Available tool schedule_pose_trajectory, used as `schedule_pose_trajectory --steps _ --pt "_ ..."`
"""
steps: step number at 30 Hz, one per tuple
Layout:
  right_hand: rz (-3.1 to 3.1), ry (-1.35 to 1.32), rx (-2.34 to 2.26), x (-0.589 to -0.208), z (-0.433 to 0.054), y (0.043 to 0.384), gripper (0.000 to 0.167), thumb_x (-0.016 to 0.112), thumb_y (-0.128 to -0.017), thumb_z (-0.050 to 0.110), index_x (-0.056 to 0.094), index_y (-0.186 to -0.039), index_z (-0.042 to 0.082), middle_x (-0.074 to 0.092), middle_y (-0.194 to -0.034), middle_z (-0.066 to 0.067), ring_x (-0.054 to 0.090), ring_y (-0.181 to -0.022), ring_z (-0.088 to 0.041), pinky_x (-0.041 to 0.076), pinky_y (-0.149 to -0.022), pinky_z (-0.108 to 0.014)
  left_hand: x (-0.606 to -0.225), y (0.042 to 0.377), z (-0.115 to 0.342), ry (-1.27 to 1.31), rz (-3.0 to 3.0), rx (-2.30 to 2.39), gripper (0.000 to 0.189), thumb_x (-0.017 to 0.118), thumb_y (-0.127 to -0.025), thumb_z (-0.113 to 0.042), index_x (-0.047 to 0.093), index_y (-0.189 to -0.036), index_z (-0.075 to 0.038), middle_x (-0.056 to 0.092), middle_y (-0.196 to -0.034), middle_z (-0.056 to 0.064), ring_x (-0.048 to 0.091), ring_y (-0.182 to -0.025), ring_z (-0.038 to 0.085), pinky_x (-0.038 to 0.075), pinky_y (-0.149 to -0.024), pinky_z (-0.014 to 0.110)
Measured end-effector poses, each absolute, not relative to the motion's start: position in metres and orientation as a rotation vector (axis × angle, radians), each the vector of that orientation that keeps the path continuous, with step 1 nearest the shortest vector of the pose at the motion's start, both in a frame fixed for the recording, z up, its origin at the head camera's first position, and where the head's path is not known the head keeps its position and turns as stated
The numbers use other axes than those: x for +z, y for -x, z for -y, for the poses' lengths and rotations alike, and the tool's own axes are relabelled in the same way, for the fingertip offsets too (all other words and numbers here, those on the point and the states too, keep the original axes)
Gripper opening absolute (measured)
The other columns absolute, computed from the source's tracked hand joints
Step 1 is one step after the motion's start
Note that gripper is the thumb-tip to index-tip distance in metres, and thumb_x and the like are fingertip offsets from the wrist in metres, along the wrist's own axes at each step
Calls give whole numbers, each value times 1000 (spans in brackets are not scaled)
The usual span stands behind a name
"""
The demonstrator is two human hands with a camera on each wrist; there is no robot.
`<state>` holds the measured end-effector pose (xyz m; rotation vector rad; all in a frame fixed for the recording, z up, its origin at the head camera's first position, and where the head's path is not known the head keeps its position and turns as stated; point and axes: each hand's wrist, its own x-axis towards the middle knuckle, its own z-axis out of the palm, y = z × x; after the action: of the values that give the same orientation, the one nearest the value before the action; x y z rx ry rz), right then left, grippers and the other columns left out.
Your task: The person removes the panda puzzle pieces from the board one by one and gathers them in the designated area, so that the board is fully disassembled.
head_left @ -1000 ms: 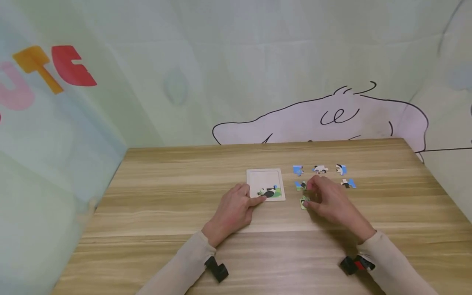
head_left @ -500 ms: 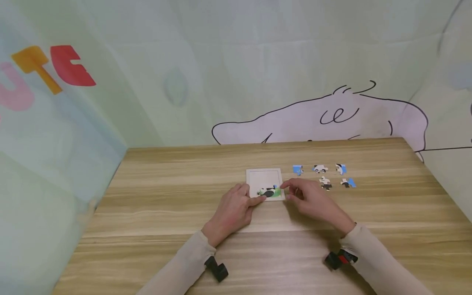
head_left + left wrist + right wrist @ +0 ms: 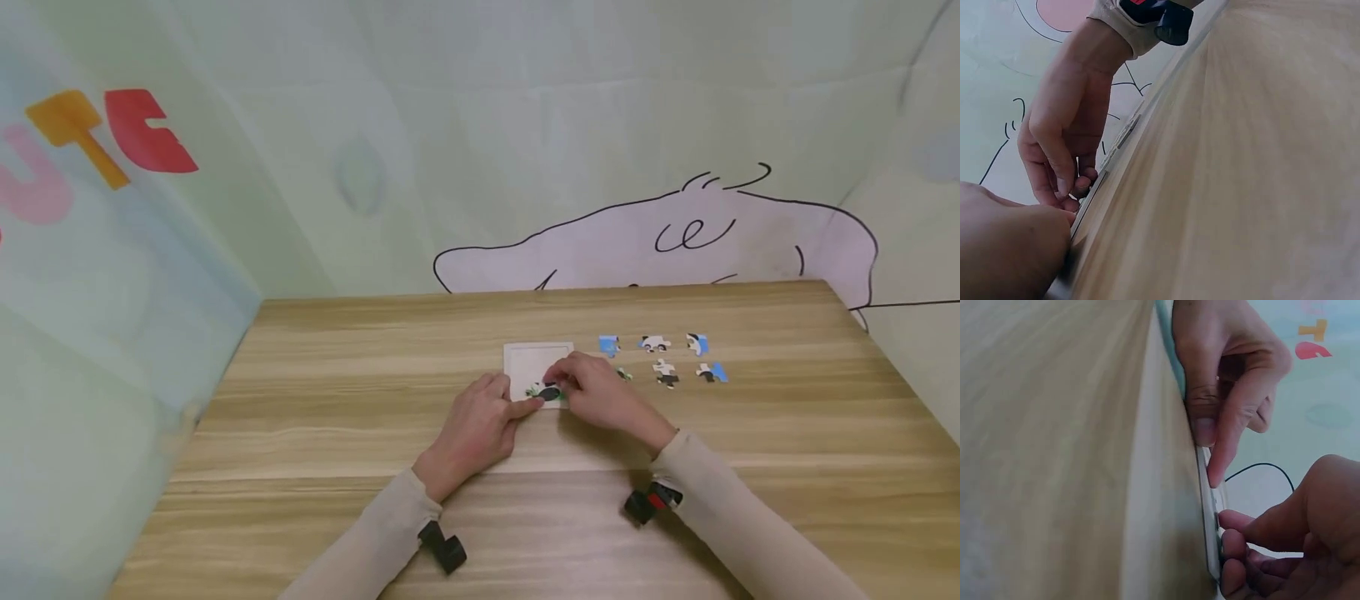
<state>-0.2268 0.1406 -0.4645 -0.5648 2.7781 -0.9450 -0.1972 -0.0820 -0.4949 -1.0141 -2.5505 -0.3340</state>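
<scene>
A small white puzzle board (image 3: 528, 360) lies mid-table, with panda-and-grass puzzle pieces (image 3: 550, 394) in its lower part. My left hand (image 3: 474, 425) holds the board at its lower left corner. Its index finger presses on the fitted piece, and in the right wrist view the thumb (image 3: 1204, 428) meets the board's near edge. My right hand (image 3: 600, 396) reaches over the board's right side. In the left wrist view its thumb and fingers (image 3: 1063, 184) are bunched together on the board, pinching what appears to be a puzzle piece, mostly hidden by the fingers.
Right of the board lie loose pieces: a blue one (image 3: 609, 344), a panda face (image 3: 655, 343), a blue-and-black one (image 3: 697, 343), a white-and-black one (image 3: 665, 372) and another blue-and-black one (image 3: 711, 372). A green piece (image 3: 624, 375) shows partly behind the right hand.
My right hand has moved left from the loose pieces, past the board's right edge, onto the board. It now covers the board's lower right part. The left hand stays in place.
</scene>
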Motion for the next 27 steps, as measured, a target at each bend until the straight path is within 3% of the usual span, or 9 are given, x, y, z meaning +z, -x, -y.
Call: schedule_pose_trajectory --steps 8,13,16,22,27 --pt "-2662 577 -1034 -460 -145 229 27 50 -96 -7 70 -108 8 69 -102 -9 58 -90 -19 48 -80 -33 -495 198 81 1011 2560 -365 34 74 -96 -9 85 -117 -32 48 -72 1 43 -73 16 29 -65 23" --pt "-2597 550 -1135 -460 -143 226 8 64 -100 4 65 -101 12 70 -97 -6 59 -82 -16 47 -73 -30 -495 198 82 1006 2583 -384 33 74 -97 -9 85 -118 -33 50 -74 2 45 -75 17 30 -65 24" --pt "-2623 529 -1169 -462 -140 222 9 72 -99 9 65 -96 14 70 -91 -3 59 -79 -15 46 -73 -30 -494 198 84 1004 2585 -376 34 75 -96 -9 85 -118 -34 51 -74 2 47 -76 18 32 -66 24" --pt "-2646 447 -1338 -463 -146 216 4 73 -100 9 71 -100 12 77 -96 -4 63 -84 -17 51 -76 -30 -495 198 84 1011 2588 -358 36 73 -97 -9 84 -119 -34 46 -72 1 42 -73 17 30 -65 24" --pt "-2729 378 -1360 -455 -181 204 5 74 -100 13 74 -105 11 77 -98 -5 65 -87 -16 55 -77 -26 -494 198 82 1007 2611 -345 39 71 -97 -7 84 -120 -35 44 -73 0 42 -74 17 33 -66 25"
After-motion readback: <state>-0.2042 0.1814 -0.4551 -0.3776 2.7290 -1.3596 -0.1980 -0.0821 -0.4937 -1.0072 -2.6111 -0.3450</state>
